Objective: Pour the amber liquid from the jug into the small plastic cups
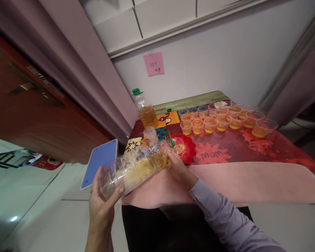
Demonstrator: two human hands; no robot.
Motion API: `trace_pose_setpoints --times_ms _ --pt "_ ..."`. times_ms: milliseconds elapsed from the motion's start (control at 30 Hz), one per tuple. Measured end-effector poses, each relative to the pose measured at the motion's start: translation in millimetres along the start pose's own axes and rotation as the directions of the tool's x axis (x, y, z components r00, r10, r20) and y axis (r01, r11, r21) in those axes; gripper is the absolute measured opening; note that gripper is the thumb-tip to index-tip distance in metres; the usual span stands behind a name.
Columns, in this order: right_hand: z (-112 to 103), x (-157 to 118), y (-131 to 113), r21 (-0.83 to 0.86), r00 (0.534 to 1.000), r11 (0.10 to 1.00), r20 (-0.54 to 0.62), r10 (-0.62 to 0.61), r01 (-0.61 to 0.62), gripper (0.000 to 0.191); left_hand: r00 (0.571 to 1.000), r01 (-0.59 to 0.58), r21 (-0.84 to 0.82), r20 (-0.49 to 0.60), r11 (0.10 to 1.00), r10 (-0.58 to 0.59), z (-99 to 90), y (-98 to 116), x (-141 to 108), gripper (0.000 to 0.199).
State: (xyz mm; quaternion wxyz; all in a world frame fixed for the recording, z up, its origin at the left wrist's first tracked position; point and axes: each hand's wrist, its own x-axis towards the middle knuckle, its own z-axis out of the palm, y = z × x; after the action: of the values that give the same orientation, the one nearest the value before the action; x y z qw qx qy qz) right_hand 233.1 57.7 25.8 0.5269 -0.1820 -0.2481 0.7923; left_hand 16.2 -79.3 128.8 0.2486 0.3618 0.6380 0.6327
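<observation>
A large clear bottle [136,169] with yellow liquid is tilted, its mouth to the right over a red scalloped plate [190,150]. My left hand [105,199] grips the bottle's base end. My right hand [177,166] is closed round the bottle near its neck, beside a green ring and handle [169,139]. On the plate, under the mouth, stands a clear plastic cup [178,144]. Whether liquid is flowing into it cannot be made out. Several cups [210,125] with yellow liquid stand in rows at the right of the table.
A second bottle [147,116] with a green cap stands at the table's back left. Stacked clear cups [150,133] sit near it, and a loose green cap [169,110] lies behind. A blue board [99,162] is left of the table [238,178]. A wall rises behind.
</observation>
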Motion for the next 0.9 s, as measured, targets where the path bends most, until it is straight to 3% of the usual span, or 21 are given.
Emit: trace_pose_setpoints --times_ms 900 --pt "0.6 -0.5 -1.8 -0.025 1.000 0.999 0.019 0.022 -0.021 0.063 1.000 -0.019 0.045 0.008 0.999 0.019 -2.0 0.3 1.9 0.121"
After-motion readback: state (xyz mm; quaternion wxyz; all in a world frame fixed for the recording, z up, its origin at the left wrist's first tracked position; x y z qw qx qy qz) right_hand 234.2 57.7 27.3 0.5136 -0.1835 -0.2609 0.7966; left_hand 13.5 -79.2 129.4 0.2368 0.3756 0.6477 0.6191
